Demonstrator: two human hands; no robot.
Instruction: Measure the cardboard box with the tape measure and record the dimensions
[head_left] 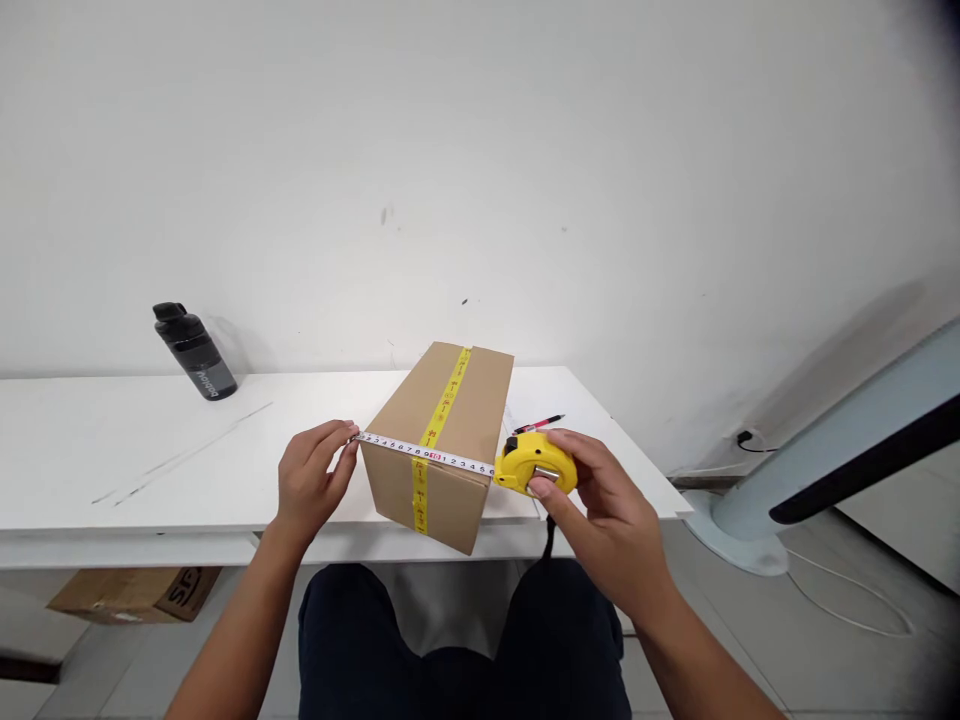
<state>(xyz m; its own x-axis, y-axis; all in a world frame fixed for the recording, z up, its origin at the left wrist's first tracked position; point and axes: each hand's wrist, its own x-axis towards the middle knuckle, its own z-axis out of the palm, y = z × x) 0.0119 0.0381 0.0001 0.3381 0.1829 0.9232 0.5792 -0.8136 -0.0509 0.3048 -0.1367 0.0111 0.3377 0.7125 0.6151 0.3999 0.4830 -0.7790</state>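
Straight across cardboard box (454,503), hands (307,478) hold tape measure (457,461): left tip (357,437), right (619,515) rounded case (538,452)

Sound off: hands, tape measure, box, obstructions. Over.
Right hand holding yellow tape measure; left hand pinching end of blade. Blade stretched across cardboard box, along near top edge. Pen beyond tape measure, clear of blade.

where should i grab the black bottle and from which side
Probably grip the black bottle around its middle, below the cap, with the left hand coming from the front: it is long and rounded, the wall stands behind it, and that hand is nearer.
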